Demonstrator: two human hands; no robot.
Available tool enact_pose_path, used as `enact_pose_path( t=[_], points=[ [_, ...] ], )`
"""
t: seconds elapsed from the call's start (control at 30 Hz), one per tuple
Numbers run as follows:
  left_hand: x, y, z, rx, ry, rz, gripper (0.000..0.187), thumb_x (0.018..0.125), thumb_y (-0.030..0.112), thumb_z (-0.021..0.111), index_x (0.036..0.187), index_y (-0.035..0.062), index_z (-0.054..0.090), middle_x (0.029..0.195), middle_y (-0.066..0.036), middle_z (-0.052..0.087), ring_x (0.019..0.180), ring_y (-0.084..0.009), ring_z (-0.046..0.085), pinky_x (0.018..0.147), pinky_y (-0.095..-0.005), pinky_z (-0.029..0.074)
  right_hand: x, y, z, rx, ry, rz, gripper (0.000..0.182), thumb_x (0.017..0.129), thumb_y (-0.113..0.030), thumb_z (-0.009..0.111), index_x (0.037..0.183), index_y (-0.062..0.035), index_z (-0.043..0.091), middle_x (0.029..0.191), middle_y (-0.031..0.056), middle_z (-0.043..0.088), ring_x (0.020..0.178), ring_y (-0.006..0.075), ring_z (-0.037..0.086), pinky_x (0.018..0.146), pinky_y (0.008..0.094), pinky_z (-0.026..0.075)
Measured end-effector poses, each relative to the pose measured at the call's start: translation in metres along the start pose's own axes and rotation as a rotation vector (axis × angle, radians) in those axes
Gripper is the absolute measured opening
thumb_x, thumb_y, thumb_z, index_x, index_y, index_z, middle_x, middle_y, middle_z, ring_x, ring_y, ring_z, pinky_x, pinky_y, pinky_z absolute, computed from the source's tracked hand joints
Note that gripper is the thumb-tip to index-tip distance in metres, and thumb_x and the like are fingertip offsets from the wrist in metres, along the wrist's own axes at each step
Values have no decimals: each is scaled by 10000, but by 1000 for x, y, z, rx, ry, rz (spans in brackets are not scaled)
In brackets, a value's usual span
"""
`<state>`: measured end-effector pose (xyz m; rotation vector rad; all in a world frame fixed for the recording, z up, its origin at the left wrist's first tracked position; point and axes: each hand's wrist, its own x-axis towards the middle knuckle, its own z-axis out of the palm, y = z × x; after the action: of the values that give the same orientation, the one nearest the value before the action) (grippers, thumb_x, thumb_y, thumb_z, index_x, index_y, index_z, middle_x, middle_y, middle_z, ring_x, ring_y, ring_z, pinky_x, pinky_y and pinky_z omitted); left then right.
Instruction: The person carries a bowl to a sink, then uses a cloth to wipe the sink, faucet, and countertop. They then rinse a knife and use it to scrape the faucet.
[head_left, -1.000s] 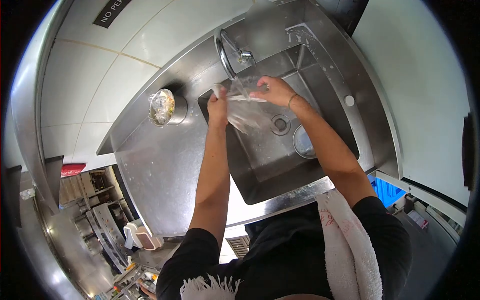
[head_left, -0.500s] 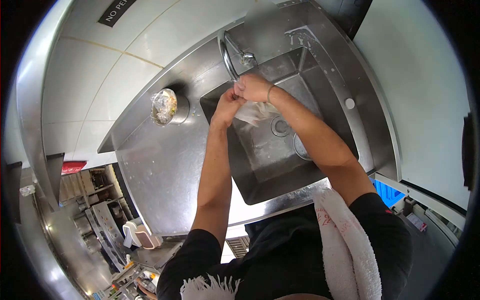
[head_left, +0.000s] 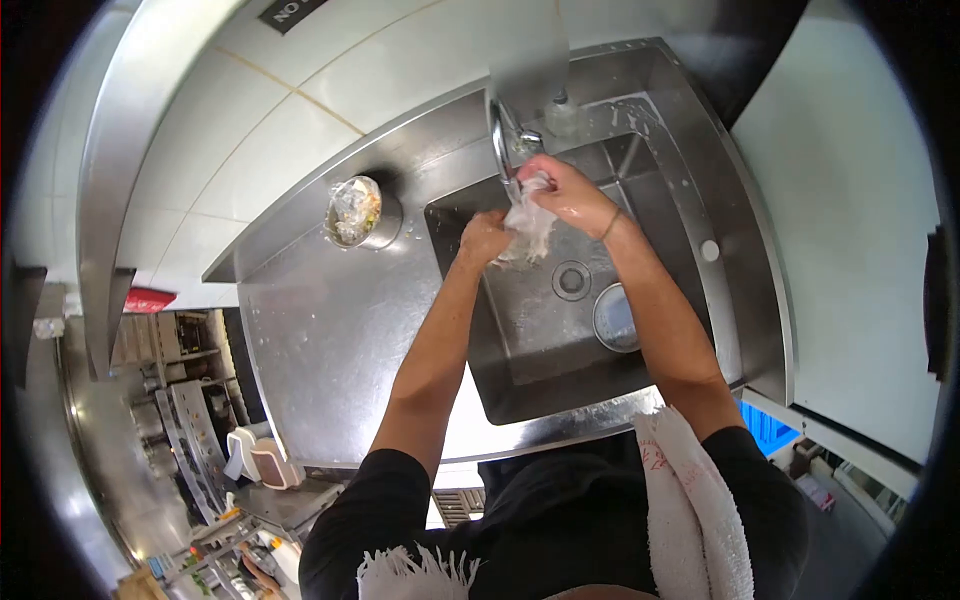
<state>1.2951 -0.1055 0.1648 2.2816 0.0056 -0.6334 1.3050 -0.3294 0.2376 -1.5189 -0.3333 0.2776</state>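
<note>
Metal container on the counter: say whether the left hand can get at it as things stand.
Probably yes: nothing seems to stand between the left hand and the metal container, though that hand is busy at the limp white material.

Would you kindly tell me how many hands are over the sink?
2: the left hand, toward the left side of the sink, and the right hand, gripping the white cloth near the tap. None seems hidden.
</note>
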Motion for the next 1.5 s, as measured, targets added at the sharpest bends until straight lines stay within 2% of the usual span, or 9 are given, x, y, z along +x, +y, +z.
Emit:
enact_pose_path(
  t=[0.13,0.4,0.53,0.63,0.77,0.97,1.17,1.37,1.5],
  points=[
    [-38,43,-2,-526,102,369,618,781,263,830,1321,57,613,1120,-251,709,1080,-363,702,940,-404,551,14,16,12,-79,136,236,233,908,-43,672,1141,-27,659,996,23,648,893,120,590,801,289,507],
    [0,1,24,-230,353,347,367,914,66,675,1274,5,636,1119,-87,704,1063,-200,665,943,-337,506,18,19,30,-165,137,97,162,970,-135,694,1076,-18,732,881,7,700,792,94,607,698,309,504],
    [-28,24,3,-125,417,443,228,920,148,647,1071,-16,698,930,-209,694,857,-397,663,782,-438,529,18,-8,19,-297,335,-33,170,894,-162,717,1003,-32,728,857,95,727,778,231,689,721,369,529],
    [-28,24,-10,-122,541,504,188,961,143,628,1023,-24,688,825,-129,673,753,-288,641,715,-382,516,20,-9,13,-607,449,-133,162,897,-169,689,1024,-78,733,923,176,731,848,375,706,750,440,548],
    [-59,63,-42,-507,160,246,211,1023,193,626,992,-1,704,804,30,624,733,-54,542,682,-250,463,11,-28,15,-538,484,-106,158,922,-179,680,1040,-82,720,896,160,725,812,349,701,725,432,546],
    [-71,89,-52,-317,141,292,220,1050,191,592,1007,3,698,833,50,634,785,-63,550,709,-265,457,14,-20,6,-209,583,-137,131,981,-136,685,1065,-38,711,822,-15,669,726,73,588,671,274,497],
    [-40,42,-33,304,315,414,236,887,195,661,1059,50,732,959,-217,678,903,-419,667,805,-485,536,-5,-36,16,299,357,103,151,988,-89,667,1120,-56,731,881,-28,662,773,58,578,646,224,448],
    [-41,35,-24,199,412,394,228,915,218,634,999,26,725,951,-181,677,932,-366,682,793,-454,542,-25,-55,19,261,428,-35,166,987,-71,654,1126,-47,741,846,-32,661,712,62,585,630,231,465],
    [-36,19,-19,-272,334,339,237,984,217,570,970,13,690,900,-68,643,891,-201,633,806,-344,500,-18,-8,0,-385,680,-88,168,969,-124,669,1115,-80,738,866,52,722,742,167,654,672,321,518]
  ],
)
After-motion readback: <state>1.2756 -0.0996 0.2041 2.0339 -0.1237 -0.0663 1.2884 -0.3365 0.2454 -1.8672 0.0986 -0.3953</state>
